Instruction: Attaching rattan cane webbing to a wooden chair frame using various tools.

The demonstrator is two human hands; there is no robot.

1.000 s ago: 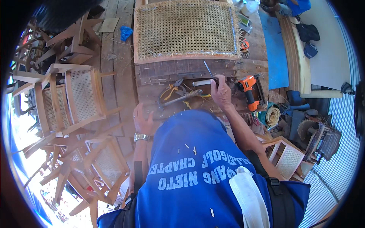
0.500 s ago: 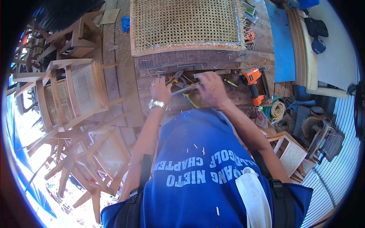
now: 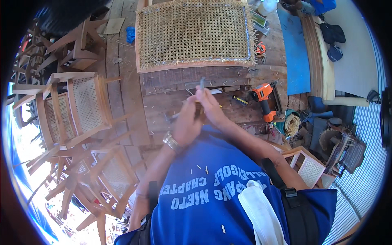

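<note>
My two hands are raised close together over the work surface in front of my chest. My right hand (image 3: 211, 107) is closed around a slim tool with a grey metal tip (image 3: 202, 83) that points up past the fingers; its exact kind is unclear. My left hand (image 3: 188, 122), with a metal watch at the wrist, is blurred and its fingers are curled beside the right one. What it holds, if anything, is hidden. Just beyond lies a wooden panel with woven cane (image 3: 192, 34), its cut strand ends bristling along the edges.
An orange and black nail gun (image 3: 263, 98) lies to the right, near a yellow and black tool (image 3: 240, 100). An orange tape measure (image 3: 260, 48) sits by the panel. Cane-seated chair frames (image 3: 85, 100) crowd the left. A rolled cane sheet (image 3: 291, 124) stands at right.
My hands have come together and lifted from the tools on the surface. The slim tool has turned from lying crosswise to pointing up. The view has shifted slightly.
</note>
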